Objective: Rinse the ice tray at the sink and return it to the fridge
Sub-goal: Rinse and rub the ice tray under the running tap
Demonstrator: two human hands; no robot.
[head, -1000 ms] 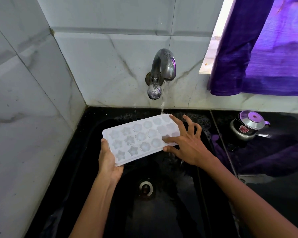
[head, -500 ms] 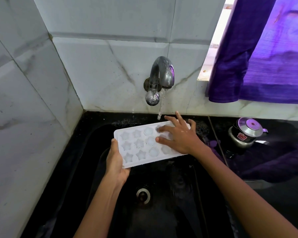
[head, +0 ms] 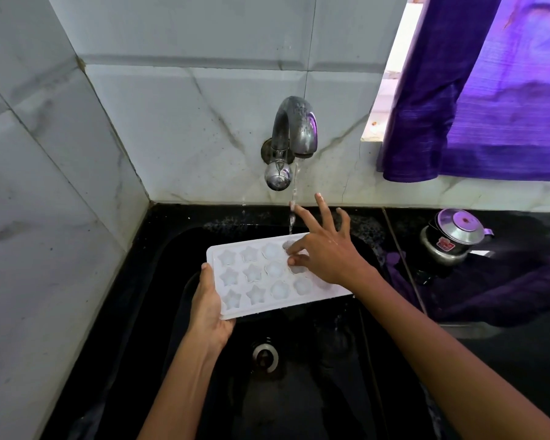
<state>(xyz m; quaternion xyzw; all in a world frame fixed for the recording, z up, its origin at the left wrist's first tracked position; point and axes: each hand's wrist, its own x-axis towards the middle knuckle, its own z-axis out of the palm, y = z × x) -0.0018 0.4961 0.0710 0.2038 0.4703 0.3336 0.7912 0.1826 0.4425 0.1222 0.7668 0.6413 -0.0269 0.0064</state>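
Above the drain (head: 265,358): black sink (head: 159,312) basin, bare floor open round it.
Ice tray (head: 258,281): white, held level over the basin, nearer than the tap (head: 294,134); far right end hidden under the right hand.
Left hand (head: 208,308): grasps the tray's near-left edge, thumb on the rim, fingers hidden beneath.
Right hand (head: 326,249): released, fingers spread; thumb and one fingertip touch the moulds, forefinger in the water stream (head: 294,198).
Right of tap: kettle (head: 451,241), purple curtain (head: 489,90), cut off.

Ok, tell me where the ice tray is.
Head view, centre: the ice tray is held over the black sink, under the tap, between left hand and right hand.
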